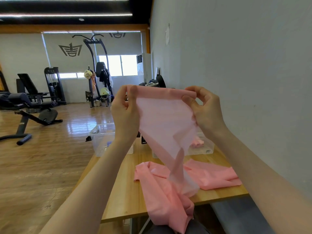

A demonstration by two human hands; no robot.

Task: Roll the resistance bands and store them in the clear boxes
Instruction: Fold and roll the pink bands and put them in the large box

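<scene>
Left fingers: the left hand (125, 109) pinches the upper left corner of the pink resistance band (166, 119), thumb on the near face, remaining fingers curled behind the sheet.
Right fingers: the right hand (205, 109) pinches the upper right corner, thumb and forefinger closed on the edge, which is bunched there.
Between the fingers: the band's top edge runs taut from hand to hand and is turned over into a narrow roll.
Below the fingers: the thin, translucent sheet hangs down, twists, and trails over the near edge of the wooden table (125, 188).
On the table, beneath the hands: the rest of the pink material lies crumpled in loose folds.
Beyond the fingers, left: a clear box (103, 139) stands on the table's far end; a small blue item shows inside.
Beyond the fingers, right: a second clear box (205, 147) holds a pink roll (197, 143).
Further out, left: gym benches (32, 108) on a wood floor.
Right of the hands: a plain grey wall (244, 56).
</scene>
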